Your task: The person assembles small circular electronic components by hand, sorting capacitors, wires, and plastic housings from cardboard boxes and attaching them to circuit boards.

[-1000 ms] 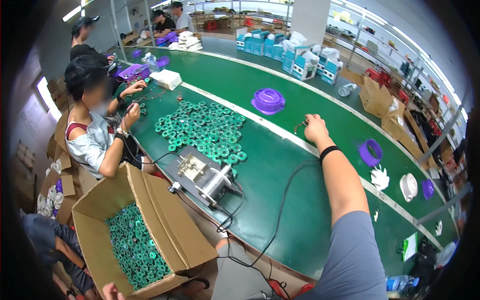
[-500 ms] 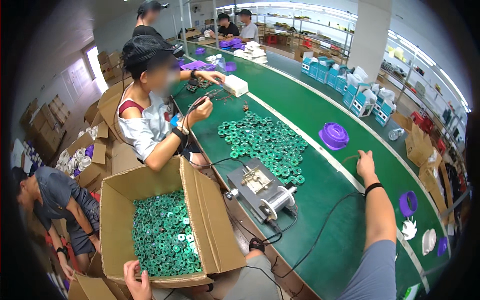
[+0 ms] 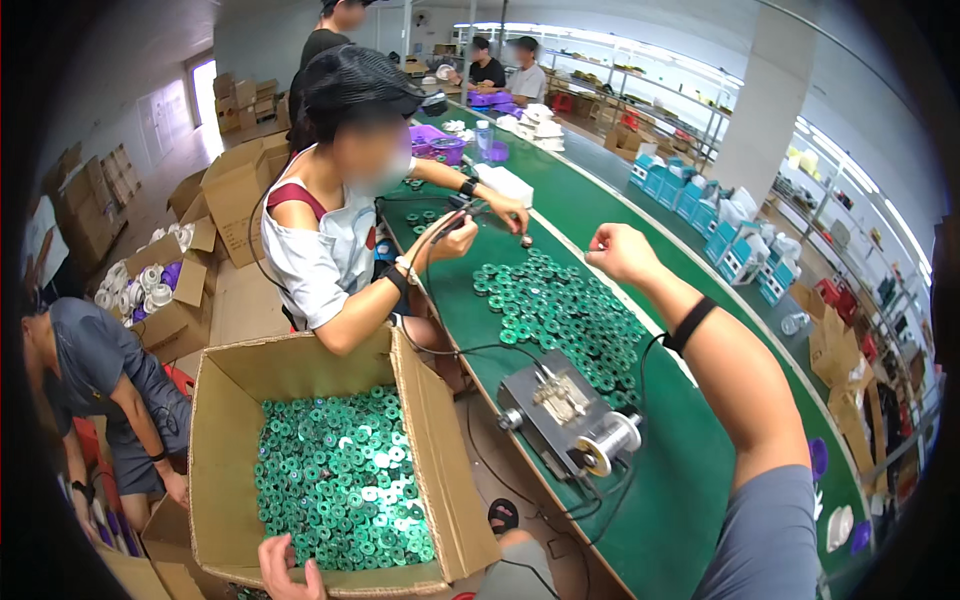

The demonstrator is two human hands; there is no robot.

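Observation:
My left hand (image 3: pixel 290 568) is curled over the near rim of a large open cardboard box (image 3: pixel 425 450). Small green ring-shaped circuit boards (image 3: pixel 330 480) fill the bottom of the box. Over the far part of the green work table, my right hand (image 3: pixel 622 252) is raised with its fingers pinched together; whatever they hold, if anything, is too small to make out. Below and left of it, a pile of the same green ring boards (image 3: pixel 560 310) covers the table. A co-worker's hands (image 3: pixel 455 235) hold a thin dark tool with a cable across the pile.
A grey metal device (image 3: pixel 560 400) with a wire spool (image 3: pixel 612 445) stands at the table's near edge, black cables trailing from it. A green conveyor (image 3: pixel 590 205) runs behind a pale rail. Teal boxes (image 3: pixel 690 205) line its far side. Co-workers sit left and beyond.
My right hand has moved left and away from me, from the conveyor towards the pile's far end, its fingers now pinched. The view has shifted; my left hand remains at the box rim.

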